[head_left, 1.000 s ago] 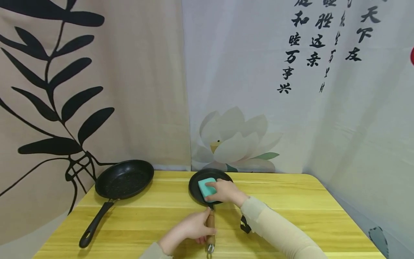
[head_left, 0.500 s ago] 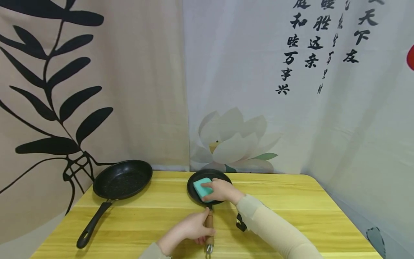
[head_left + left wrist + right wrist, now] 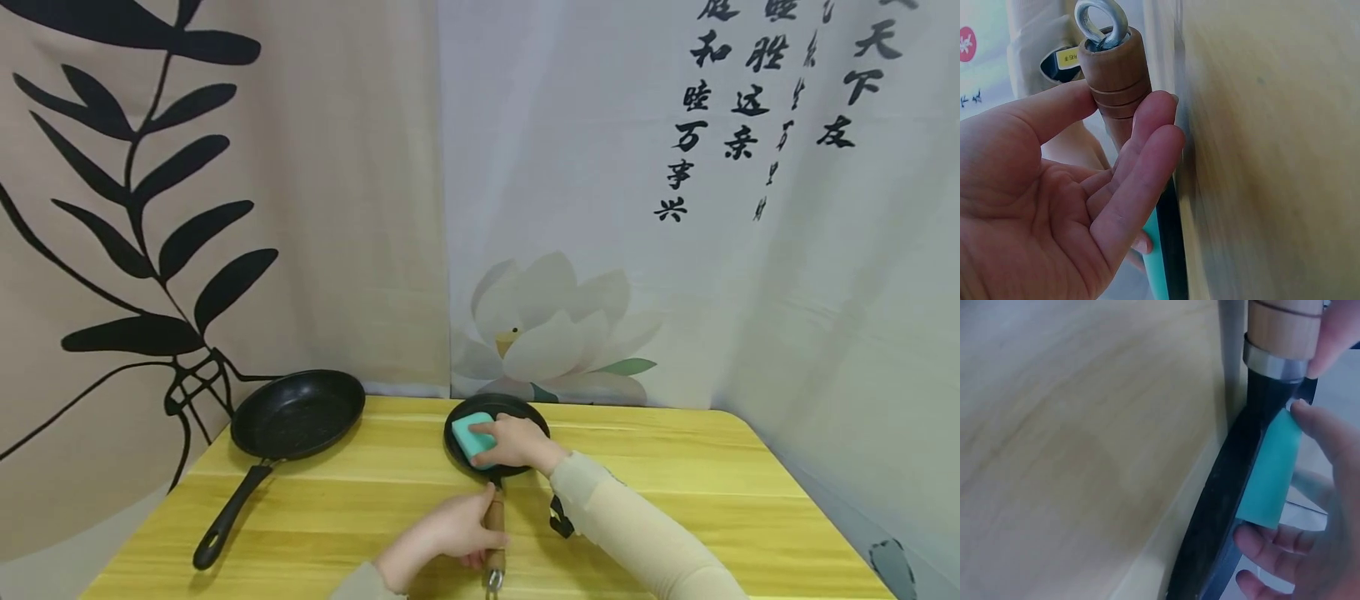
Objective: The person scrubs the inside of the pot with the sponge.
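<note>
A small black frying pan [image 3: 525, 412] with a wooden handle [image 3: 1114, 72] lies near the back middle of the table. My left hand [image 3: 457, 529] grips that handle between thumb and fingers, below the metal ring at its end. Inside the pan sits a teal sponge [image 3: 471, 435], a flat block seen edge-on in the right wrist view. My right hand [image 3: 513, 442] holds the sponge by its edges, thumb on one side and fingers on the other, against the pan's inner face. Part of the sponge is hidden under the fingers.
A larger black frying pan [image 3: 300, 412] with a black handle rests at the table's back left. The yellow wooden table [image 3: 645, 450] ends at a printed curtain [image 3: 360, 208] behind. A dark wrist strap [image 3: 560, 518] hangs under my right sleeve.
The sponge and my right hand have shifted slightly left within the small pan since a second ago. My left hand stays on the handle. The head view has swung a little.
</note>
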The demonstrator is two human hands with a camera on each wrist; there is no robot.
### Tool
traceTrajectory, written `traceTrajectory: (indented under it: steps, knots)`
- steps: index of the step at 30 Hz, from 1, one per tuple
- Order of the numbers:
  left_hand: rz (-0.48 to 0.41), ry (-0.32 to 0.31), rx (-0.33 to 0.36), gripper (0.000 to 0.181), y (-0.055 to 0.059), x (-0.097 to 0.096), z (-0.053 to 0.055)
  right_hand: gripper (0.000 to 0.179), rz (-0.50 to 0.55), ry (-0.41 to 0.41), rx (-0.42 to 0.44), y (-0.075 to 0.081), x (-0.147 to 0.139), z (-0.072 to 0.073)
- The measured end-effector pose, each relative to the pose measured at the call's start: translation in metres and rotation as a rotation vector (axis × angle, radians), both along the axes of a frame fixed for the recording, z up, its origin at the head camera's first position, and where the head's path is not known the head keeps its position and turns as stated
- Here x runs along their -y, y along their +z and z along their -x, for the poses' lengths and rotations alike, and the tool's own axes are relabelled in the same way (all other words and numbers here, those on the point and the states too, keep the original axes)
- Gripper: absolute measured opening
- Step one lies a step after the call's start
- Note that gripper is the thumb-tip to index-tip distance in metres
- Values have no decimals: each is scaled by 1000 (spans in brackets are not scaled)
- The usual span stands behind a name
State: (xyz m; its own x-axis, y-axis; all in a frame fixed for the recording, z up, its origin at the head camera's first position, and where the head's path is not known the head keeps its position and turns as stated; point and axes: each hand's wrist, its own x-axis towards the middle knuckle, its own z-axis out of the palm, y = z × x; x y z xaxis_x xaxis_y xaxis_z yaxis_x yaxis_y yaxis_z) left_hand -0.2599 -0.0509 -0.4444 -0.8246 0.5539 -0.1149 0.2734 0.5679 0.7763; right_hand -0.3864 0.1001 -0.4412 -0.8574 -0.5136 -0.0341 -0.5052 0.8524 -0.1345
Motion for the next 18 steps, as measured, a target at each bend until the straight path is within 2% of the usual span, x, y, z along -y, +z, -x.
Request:
traceTrajectory:
  steps: [9,18]
  knots:
    - [-8,10,42,82,-1,-1,1,66,0,-30,-7,-1,5,2]
    - [2,6,56,82,-1,-1,1,68,-3,-51,-3,-3,7,11]
